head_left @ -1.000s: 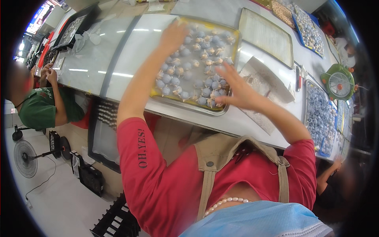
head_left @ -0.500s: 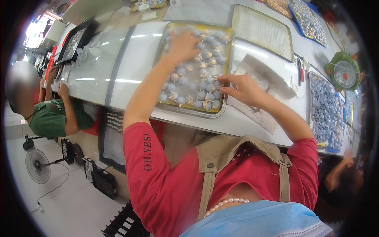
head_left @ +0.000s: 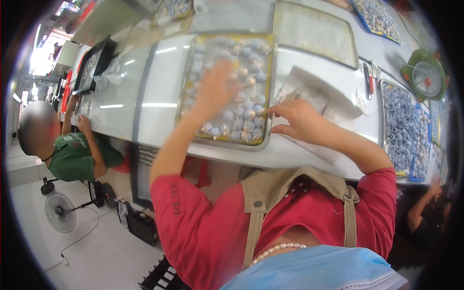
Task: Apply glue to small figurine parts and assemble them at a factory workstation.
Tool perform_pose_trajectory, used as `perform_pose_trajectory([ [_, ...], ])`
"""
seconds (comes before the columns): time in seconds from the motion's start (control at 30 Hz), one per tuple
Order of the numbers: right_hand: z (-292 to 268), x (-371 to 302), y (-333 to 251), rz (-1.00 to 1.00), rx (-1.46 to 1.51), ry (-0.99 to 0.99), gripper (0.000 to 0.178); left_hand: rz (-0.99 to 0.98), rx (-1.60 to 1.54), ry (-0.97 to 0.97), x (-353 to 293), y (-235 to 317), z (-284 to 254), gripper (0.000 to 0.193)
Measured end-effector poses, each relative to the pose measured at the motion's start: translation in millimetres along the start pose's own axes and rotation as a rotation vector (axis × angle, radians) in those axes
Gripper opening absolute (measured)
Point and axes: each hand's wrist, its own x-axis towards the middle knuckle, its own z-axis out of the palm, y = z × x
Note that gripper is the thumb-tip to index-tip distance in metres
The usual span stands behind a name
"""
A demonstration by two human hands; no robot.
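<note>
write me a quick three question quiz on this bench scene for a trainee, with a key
1. Multiple choice: which hand is over the middle of the yellow-edged tray? A, left; B, right; C, neither.
2. True or false: the green fan is to the right of that tray.
3. Fill in: the right hand has its fingertips at the tray's ___ edge.

Key: 1. A, the left hand; 2. true; 3. right.

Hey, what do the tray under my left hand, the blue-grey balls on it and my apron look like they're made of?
Tray: probably metal, smooth and shiny, judging by its silvery, reflective rim.
Blue-grey balls: matte-looking, perhaps plastic or resin; too small and blurred to settle.
Apron: khaki cloth, perhaps cotton canvas, dull-finished, with soft folds.
</note>
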Motion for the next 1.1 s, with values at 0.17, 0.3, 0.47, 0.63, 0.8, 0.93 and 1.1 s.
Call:
perform_pose_trajectory([
  [0.17,8.8,9.8,8.6,0.248,0.096,-0.101,0.034,0.110,0.189,-0.300,-58.6,84.2,-0.7,0.049],
  [0.3,3.9,8.1,-3.1,0.304,0.129,-0.132,0.030,-0.012,0.357,-0.211,-80.0,83.3,-0.5,0.046],
  [0.47,17.8,-0.4,-1.0,0.267,0.213,-0.087,0.033,-0.129,0.213,0.059,-107.6,88.9,5.7,0.049],
  [0.63,-5.8,-7.2,15.2,0.209,0.229,-0.054,0.039,0.019,0.131,-0.011,-138.4,132.3,13.0,0.054],
  [0.8,-16.6,-12.5,16.1,0.526,0.747,0.138,0.055,-0.204,-0.067,0.417,-166.2,137.4,8.4,0.044],
  [0.93,11.5,5.6,31.1,0.666,0.902,0.129,0.064,-0.575,-0.203,0.616,-194.7,124.7,1.2,0.033],
  [1.1,23.3,34.1,26.7,0.636,1.101,0.120,0.072,-0.242,0.187,0.446,-192.7,112.7,2.8,0.036],
])
